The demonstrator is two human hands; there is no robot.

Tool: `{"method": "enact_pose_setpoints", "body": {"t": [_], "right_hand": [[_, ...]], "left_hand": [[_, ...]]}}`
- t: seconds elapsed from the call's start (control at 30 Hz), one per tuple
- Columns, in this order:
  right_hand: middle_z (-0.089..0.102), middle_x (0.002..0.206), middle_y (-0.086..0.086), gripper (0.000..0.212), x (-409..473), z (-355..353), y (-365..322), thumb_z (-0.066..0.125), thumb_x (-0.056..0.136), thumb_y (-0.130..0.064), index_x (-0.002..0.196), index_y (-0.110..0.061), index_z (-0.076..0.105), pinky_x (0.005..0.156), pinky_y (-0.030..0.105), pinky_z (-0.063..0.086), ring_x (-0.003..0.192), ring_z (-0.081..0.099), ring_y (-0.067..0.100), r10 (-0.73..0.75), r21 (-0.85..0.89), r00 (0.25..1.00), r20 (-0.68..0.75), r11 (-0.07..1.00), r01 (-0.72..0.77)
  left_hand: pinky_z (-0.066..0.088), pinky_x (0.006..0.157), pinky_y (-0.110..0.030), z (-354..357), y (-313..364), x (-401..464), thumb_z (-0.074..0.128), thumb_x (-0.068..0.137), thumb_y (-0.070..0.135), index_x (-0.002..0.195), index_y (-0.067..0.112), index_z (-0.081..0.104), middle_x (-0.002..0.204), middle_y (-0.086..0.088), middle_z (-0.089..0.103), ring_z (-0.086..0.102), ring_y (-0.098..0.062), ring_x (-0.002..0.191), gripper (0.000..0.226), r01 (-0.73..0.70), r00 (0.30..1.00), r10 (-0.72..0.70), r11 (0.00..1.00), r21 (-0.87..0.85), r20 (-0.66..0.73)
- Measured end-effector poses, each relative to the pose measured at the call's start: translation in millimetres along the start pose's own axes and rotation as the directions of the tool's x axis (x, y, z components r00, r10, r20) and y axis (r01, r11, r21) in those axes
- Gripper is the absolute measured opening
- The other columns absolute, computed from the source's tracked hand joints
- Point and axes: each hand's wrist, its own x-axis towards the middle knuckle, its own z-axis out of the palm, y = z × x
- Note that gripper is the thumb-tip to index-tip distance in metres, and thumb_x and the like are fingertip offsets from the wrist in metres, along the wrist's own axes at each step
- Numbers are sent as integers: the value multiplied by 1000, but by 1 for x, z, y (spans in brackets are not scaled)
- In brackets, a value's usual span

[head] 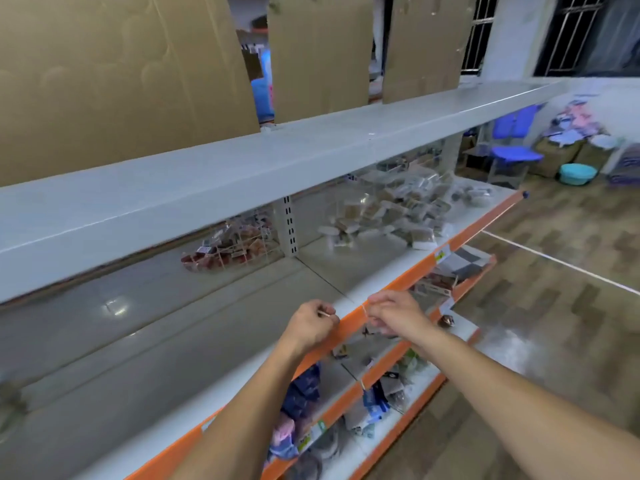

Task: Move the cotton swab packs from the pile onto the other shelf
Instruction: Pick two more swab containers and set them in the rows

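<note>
On the left, the middle shelf is a wide grey-white board with an orange front edge. Further back on it lies a small heap of reddish packs, just left of the slotted upright post. In the centre, the left hand has a narrow grip: its curled fingers pinch a thin pale stick above the orange edge. Just beside it, the right hand is also curled, but I cannot tell if its grip holds something, because the frame is blurred there. To the right, behind the post, the pile of cotton swab packs rests on the same shelf level, well apart from both hands. At far right a blue chair stands on the floor.
</note>
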Motion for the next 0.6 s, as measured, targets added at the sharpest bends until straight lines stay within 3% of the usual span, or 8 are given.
{"method": "enact_pose_setpoints", "body": {"t": [0.07, 0.23, 0.37, 0.5, 0.6], "right_hand": [[70, 91, 6, 20, 3, -21, 0, 64, 89, -6, 108, -14, 65, 53, 20, 49, 60, 65, 6, 4, 38, 1000, -26, 999, -3], [69, 102, 9, 20, 14, -64, 6, 64, 91, -10, 110, -14, 65, 74, 34, 58, 79, 66, 16, 41, 69, 997, -71, 997, -36], [71, 104, 4, 17, 36, -95, 15, 67, 90, -17, 106, -21, 65, 65, 25, 54, 76, 69, 11, 66, 70, 993, -101, 996, -59], [71, 91, 3, 17, 73, -126, 16, 68, 88, -16, 105, -18, 66, 63, 24, 54, 67, 66, 9, 78, 71, 984, -161, 995, -67], [70, 81, 6, 16, 106, -153, 9, 68, 87, -13, 102, -17, 66, 49, 18, 49, 54, 63, 5, 83, 83, 977, -196, 994, -68]], "left_hand": [[51, 69, -29, 16, 14, 7, 61, 85, 20, 98, 18, 65, 82, -2, 66, 62, -20, 71, 14, -13, 1000, 13, 1000, 2, 21], [48, 66, -26, 53, 51, 35, 61, 86, 23, 99, 22, 64, 82, 0, 68, 62, -18, 69, 13, -55, 996, 52, 998, 36, 73], [47, 66, -28, 85, 82, 64, 62, 87, 21, 99, 17, 64, 80, -4, 67, 59, -21, 66, 14, -79, 988, 73, 996, 38, 135], [39, 44, -15, 119, 111, 101, 61, 87, 13, 98, 14, 62, 60, 4, 63, 55, -2, 40, 11, -110, 978, 110, 994, -9, 176], [39, 41, -16, 139, 133, 138, 62, 88, 11, 92, 15, 61, 63, -1, 61, 55, -7, 40, 6, -118, 972, 119, 993, -16, 201]]}}
